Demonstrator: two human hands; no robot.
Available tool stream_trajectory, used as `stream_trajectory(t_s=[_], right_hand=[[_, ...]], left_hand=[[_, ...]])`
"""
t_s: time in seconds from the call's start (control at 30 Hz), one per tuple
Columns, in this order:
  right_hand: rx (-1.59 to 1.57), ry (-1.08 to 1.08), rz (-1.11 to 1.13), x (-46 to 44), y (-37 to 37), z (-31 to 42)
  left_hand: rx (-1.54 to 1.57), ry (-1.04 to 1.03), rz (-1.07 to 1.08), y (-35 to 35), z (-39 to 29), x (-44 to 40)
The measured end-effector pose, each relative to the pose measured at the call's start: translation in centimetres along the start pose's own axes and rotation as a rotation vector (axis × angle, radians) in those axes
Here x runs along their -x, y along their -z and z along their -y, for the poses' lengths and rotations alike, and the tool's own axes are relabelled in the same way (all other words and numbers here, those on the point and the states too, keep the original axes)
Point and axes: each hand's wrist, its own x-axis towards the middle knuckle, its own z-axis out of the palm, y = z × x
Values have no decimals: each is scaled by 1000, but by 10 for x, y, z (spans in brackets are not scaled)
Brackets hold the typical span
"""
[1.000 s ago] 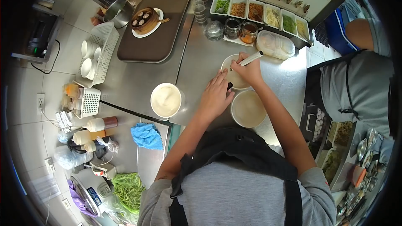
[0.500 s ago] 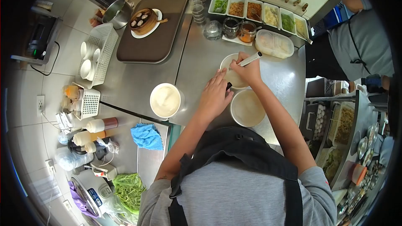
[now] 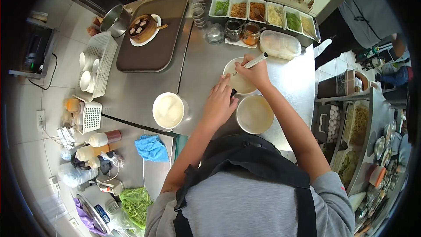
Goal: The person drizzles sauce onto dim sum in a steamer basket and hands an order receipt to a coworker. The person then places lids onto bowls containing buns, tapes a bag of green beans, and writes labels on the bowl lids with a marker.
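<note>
My right hand (image 3: 256,73) grips a white marker (image 3: 256,60) with its tip down at the pale top of a round white tub (image 3: 242,86), where small dark writing shows. My left hand (image 3: 220,104) rests its fingertips on that tub's left rim. A black marker cap (image 3: 233,92) pokes out between its thumb and fingers. Just in front of the written-on tub stands a second round tub (image 3: 255,115) with a pale top. Farther left is a third white tub (image 3: 169,110), its top creamy and swirled.
A brown tray (image 3: 144,59) carries a bamboo steamer (image 3: 141,30) on a white plate. Topping containers (image 3: 257,10), sauce jars (image 3: 251,34) and a lidded plastic box (image 3: 280,44) line the back. A blue cloth (image 3: 151,148) and squeeze bottles lie left. Another person (image 3: 368,13) stands at right.
The camera view has shifted slightly. More dark writing shows on the tub's top, and my right hand still holds the marker there. The other person at right has shifted position.
</note>
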Motion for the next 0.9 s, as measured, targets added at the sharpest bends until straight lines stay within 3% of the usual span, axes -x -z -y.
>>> stream_trajectory(t_s=[0.9], right_hand=[[83,29,-65,-1,3,1]], left_hand=[[-35,-6,1,1,-2,1]])
